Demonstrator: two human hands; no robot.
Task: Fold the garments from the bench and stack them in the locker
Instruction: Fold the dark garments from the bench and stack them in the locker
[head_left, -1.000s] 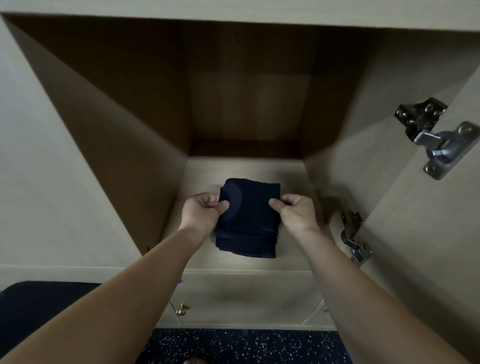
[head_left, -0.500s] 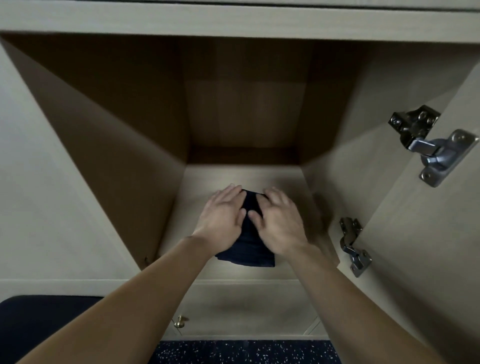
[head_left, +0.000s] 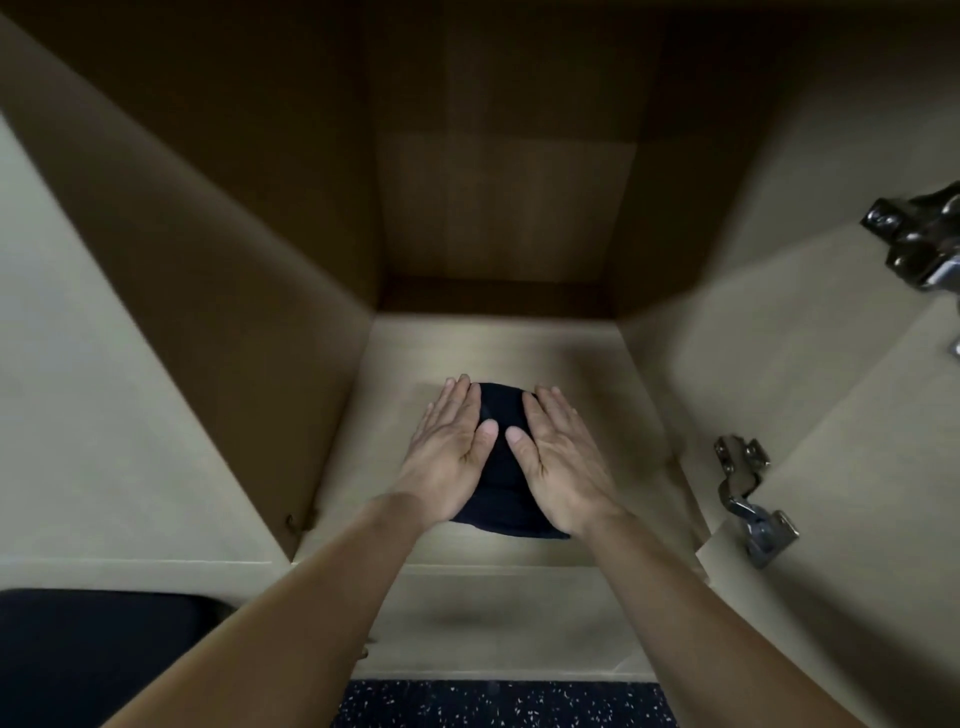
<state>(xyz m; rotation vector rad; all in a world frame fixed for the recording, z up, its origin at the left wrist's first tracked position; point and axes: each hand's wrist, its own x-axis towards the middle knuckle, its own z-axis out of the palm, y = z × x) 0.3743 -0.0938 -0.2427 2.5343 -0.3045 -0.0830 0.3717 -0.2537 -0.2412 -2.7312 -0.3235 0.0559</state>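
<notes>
A folded navy garment (head_left: 503, 488) lies on the floor of the open locker (head_left: 587, 364), in the centre of the frame, its near edge close to the locker's front lip. Both hands are laid flat on top of it. The left hand (head_left: 452, 457) covers its left side and the right hand (head_left: 558, 457) its right side. The fingers (head_left: 460, 405) are straight and close together, pointing toward the back wall, and the thumbs almost meet over the middle. Neither hand grips anything; they only press down.

The bundle's long axis appears to run front to back, in line with the forearms, and only a dark strip shows between the palms. It sits directly beneath both hands, so neither is nearer. This looks like a last pat to settle the piece, and what follows probably calls for lifting both palms straight up so the folds stay put.

Two metal hinges, one at (head_left: 750, 501) and another at (head_left: 919, 239), sit on the right side. A dark padded surface (head_left: 93, 654), likely the bench, fills the lower left of the frame, with speckled floor (head_left: 493, 701) at the bottom edge.
</notes>
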